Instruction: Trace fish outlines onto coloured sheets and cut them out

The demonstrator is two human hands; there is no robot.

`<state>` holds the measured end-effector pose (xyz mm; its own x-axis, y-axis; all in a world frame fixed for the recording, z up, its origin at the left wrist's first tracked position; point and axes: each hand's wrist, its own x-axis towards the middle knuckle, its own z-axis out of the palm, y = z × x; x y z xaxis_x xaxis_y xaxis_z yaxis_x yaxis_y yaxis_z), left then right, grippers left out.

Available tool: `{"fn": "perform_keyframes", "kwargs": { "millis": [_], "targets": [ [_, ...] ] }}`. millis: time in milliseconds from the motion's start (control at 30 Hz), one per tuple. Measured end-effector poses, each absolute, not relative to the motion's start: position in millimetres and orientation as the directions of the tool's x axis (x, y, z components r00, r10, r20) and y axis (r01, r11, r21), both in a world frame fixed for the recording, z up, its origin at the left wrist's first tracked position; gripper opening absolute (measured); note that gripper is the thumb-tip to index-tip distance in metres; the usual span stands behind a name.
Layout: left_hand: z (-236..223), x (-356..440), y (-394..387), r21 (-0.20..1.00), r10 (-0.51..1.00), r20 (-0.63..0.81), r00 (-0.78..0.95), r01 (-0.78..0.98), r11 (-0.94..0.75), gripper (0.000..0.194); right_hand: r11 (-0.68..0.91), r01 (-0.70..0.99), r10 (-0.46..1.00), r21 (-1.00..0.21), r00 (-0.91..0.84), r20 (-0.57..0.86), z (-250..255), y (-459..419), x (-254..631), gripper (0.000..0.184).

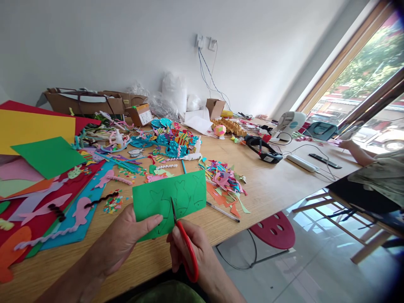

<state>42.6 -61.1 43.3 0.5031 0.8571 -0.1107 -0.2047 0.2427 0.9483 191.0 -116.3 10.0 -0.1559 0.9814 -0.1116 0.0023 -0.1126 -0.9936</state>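
My left hand grips the lower left corner of a green sheet, its thumb lying on top. Several fish outlines are drawn on the sheet in dark line. In my right hand is a pair of scissors with red handles. Their dark blades reach up over the sheet from its lower edge, between two of the drawn fish. Whether the blades are parted is hard to make out. The sheet is held up above the front of the wooden table.
Coloured sheets and cut-out fish lie at the left. Paper scraps and a pen are just beyond the green sheet. Craft pieces, cardboard boxes and a headset stand farther back. A red stool and another person's arm are at right.
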Motion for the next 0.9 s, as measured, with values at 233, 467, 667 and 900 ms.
{"fn": "perform_keyframes", "kwargs": {
  "millis": [233, 467, 667, 900],
  "targets": [
    [44.0, 41.7, -60.3, 0.95, 0.871, -0.112, 0.479, -0.206, 0.235, 0.051, -0.123, 0.0, 0.984, -0.992, -0.131, -0.122, 6.3, -116.0, 187.8, 0.054],
    [39.2, 39.7, -63.6, 0.944, 0.84, -0.155, 0.52, -0.173, 0.282, 0.037, -0.122, 0.006, 0.98, -0.993, -0.157, -0.121, 11.8, -115.3, 189.9, 0.054],
    [35.4, 39.6, -68.6, 0.923, 0.807, -0.178, 0.563, -0.188, 0.335, 0.036, -0.098, 0.024, 0.985, -0.995, -0.142, -0.1, 11.1, -116.0, 189.7, 0.053],
    [32.2, 38.6, -70.7, 0.926, 0.807, -0.185, 0.56, -0.176, 0.335, 0.031, -0.091, 0.015, 0.986, -0.996, -0.136, -0.093, 7.3, -117.6, 188.2, 0.052]
  ]
}}
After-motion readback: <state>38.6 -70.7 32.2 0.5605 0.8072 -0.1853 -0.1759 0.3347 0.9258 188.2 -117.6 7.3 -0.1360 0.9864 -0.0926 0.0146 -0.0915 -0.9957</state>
